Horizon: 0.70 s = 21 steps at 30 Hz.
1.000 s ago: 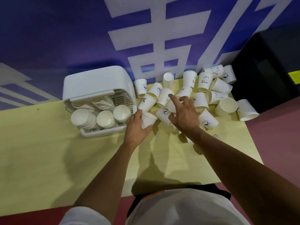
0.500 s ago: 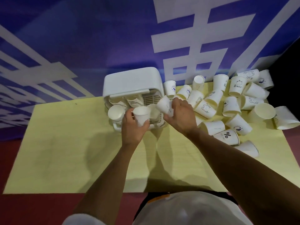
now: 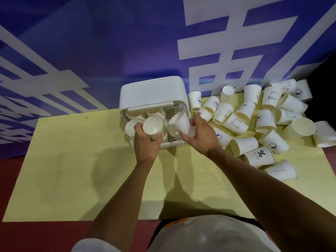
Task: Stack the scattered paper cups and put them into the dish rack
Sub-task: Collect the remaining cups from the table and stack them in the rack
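A white dish rack [image 3: 152,93] with a raised lid stands at the back of the yellow table [image 3: 72,170]. Stacks of white paper cups [image 3: 130,126] lie inside it, mouths toward me. My left hand [image 3: 146,142] grips one paper cup [image 3: 152,125] in front of the rack's left half. My right hand [image 3: 199,137] holds a second paper cup [image 3: 180,122], tilted with its mouth toward the left cup. The two cups are close but apart. Many loose paper cups [image 3: 236,122] lie scattered to the right of the rack.
A blue wall [image 3: 109,42] with large white characters rises right behind the table. The loose cups reach the table's right edge, where one cup [image 3: 325,133] overhangs. Red floor [image 3: 27,235] shows at the lower left. My white shirt [image 3: 209,235] fills the bottom middle.
Both hands have carried their cups from the pile over to the front of the rack. The right hand's cup has drawn closer to the left one. My view has shifted left.
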Tool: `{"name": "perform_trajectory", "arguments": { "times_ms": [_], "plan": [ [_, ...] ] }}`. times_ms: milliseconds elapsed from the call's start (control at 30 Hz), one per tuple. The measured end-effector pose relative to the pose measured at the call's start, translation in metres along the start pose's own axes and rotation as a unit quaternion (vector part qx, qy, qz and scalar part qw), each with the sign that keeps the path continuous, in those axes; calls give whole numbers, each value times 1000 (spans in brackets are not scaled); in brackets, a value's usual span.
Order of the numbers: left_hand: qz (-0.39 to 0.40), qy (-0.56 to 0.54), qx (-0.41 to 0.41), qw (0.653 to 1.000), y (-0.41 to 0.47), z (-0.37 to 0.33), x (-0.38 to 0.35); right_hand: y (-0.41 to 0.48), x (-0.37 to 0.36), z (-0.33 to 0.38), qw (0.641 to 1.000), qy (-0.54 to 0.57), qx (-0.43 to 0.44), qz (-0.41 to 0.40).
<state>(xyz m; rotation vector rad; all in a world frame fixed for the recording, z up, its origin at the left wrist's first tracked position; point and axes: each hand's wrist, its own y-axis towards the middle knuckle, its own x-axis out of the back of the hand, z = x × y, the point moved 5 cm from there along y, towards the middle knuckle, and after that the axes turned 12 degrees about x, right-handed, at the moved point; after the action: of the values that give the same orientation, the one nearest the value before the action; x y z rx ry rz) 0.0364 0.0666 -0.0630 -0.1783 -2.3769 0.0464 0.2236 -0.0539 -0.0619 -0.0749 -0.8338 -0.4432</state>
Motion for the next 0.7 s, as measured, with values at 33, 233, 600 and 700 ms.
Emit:
{"name": "perform_trajectory", "arguments": {
  "times_ms": [33, 233, 600, 700],
  "plan": [
    [4, 0, 1, 1000, 1, 1, -2, 3, -1, 0, 1000, 10, 0, 4],
    [16, 7, -4, 1000, 12, 3, -11, 18, -8, 3, 998, 36, 50, -12],
    [24, 49, -46, 997, 2, 24, -21, 32, -28, 7, 998, 50, 39, -15],
    [31, 56, -38, 997, -1, 27, -22, 32, -35, 2, 999, 30, 30, -6]
  ]
}}
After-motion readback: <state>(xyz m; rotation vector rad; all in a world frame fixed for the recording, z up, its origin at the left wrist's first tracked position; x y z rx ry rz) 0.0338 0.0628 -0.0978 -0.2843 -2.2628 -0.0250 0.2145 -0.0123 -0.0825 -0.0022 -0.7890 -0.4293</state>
